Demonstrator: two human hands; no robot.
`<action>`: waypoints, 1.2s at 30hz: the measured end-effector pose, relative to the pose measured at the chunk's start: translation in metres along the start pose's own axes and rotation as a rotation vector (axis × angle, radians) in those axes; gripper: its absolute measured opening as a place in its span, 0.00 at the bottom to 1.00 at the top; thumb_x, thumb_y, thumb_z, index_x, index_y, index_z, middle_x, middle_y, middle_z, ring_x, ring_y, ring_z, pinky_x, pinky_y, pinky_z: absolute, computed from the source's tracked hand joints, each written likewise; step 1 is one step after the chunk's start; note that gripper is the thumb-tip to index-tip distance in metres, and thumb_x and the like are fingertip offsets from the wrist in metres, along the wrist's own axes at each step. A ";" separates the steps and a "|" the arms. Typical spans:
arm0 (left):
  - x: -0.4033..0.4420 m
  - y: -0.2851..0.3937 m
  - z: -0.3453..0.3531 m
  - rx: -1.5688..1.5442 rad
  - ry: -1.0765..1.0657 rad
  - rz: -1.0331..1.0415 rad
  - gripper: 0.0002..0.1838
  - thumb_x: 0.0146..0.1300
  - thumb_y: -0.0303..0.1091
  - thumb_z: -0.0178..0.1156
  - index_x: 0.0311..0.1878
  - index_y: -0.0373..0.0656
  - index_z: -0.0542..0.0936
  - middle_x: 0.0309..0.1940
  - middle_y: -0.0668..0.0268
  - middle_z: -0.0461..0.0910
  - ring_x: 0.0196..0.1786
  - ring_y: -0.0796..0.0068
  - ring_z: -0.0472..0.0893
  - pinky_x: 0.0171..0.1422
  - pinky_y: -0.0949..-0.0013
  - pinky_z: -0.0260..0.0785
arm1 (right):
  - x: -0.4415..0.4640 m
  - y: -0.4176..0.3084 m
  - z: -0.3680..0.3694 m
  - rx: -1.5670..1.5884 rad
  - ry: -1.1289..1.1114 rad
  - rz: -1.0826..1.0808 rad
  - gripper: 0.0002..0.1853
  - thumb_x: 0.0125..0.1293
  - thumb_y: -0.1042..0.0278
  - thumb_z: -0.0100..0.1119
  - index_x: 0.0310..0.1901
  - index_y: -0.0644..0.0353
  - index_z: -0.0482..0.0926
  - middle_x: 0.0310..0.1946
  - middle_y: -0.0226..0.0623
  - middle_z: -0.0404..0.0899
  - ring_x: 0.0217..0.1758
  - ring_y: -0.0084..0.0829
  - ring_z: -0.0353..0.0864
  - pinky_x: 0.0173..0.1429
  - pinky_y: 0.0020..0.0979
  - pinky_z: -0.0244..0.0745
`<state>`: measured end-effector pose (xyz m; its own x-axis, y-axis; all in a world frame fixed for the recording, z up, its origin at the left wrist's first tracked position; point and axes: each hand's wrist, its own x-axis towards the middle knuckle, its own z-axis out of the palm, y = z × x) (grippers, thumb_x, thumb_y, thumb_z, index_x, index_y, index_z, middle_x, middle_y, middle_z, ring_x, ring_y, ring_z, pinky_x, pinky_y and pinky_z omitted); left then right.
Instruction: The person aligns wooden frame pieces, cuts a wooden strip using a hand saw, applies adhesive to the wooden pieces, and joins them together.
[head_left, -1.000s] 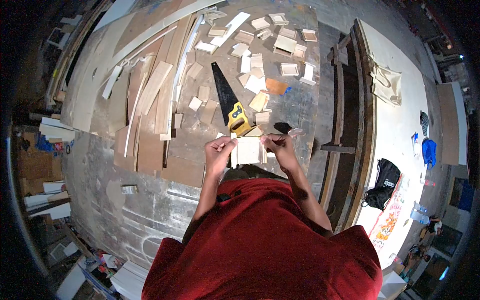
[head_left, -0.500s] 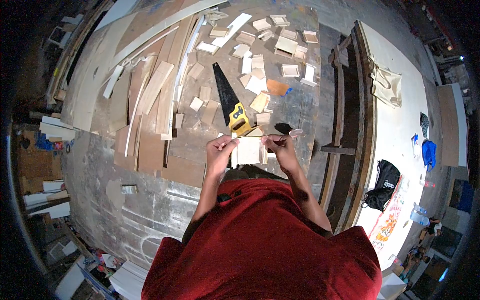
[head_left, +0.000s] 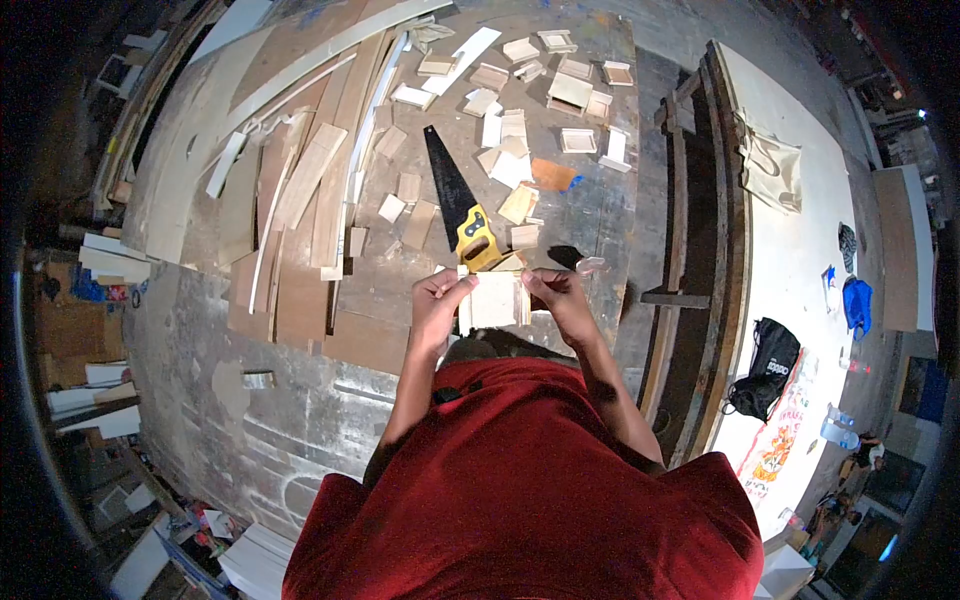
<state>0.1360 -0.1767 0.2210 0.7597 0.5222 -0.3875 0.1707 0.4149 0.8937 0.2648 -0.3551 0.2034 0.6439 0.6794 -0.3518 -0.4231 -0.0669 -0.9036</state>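
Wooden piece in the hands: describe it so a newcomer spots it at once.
Find the red shirt at the bottom. Just above it, the left hand and right hand hold a pale, squarish wooden piece near its far corners. Unlike the scattered pieces around the handsaw, it alone is held.

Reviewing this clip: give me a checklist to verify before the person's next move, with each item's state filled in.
1. Left hand has a grip on the small wooden piece: ok, fingers at its far left corner.
2. Right hand has a grip too: ok, at the far right corner.
3. Saw out of both hands: ok, it lies beyond them.
4. Space just beyond the piece clear: not ok, the saw's yellow handle and wood offcuts crowd it.
5. Piece's edges flush: cannot tell, too small and partly covered by fingers.
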 end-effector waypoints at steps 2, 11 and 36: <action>-0.001 0.001 0.001 0.019 -0.001 0.003 0.06 0.65 0.29 0.68 0.36 0.34 0.85 0.30 0.68 0.85 0.31 0.83 0.80 0.37 0.76 0.71 | 0.001 0.003 -0.002 0.007 -0.005 0.005 0.17 0.72 0.59 0.66 0.40 0.70 0.87 0.31 0.30 0.85 0.33 0.19 0.79 0.40 0.26 0.76; -0.003 -0.001 0.005 -0.043 0.004 -0.060 0.07 0.65 0.30 0.68 0.35 0.35 0.85 0.30 0.69 0.85 0.30 0.84 0.80 0.37 0.76 0.71 | -0.005 -0.002 0.002 -0.011 0.023 -0.045 0.14 0.73 0.61 0.63 0.37 0.65 0.86 0.29 0.25 0.83 0.31 0.16 0.77 0.38 0.24 0.73; -0.001 -0.001 0.005 0.031 0.105 0.098 0.12 0.62 0.28 0.70 0.23 0.42 0.79 0.21 0.79 0.73 0.25 0.90 0.67 0.29 0.77 0.56 | -0.014 -0.014 -0.002 -0.034 0.006 0.072 0.17 0.69 0.60 0.68 0.49 0.67 0.86 0.36 0.30 0.86 0.37 0.22 0.83 0.39 0.27 0.80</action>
<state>0.1381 -0.1815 0.2221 0.7044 0.6343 -0.3184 0.1196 0.3361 0.9342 0.2625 -0.3652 0.2203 0.6163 0.6679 -0.4173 -0.4465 -0.1401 -0.8837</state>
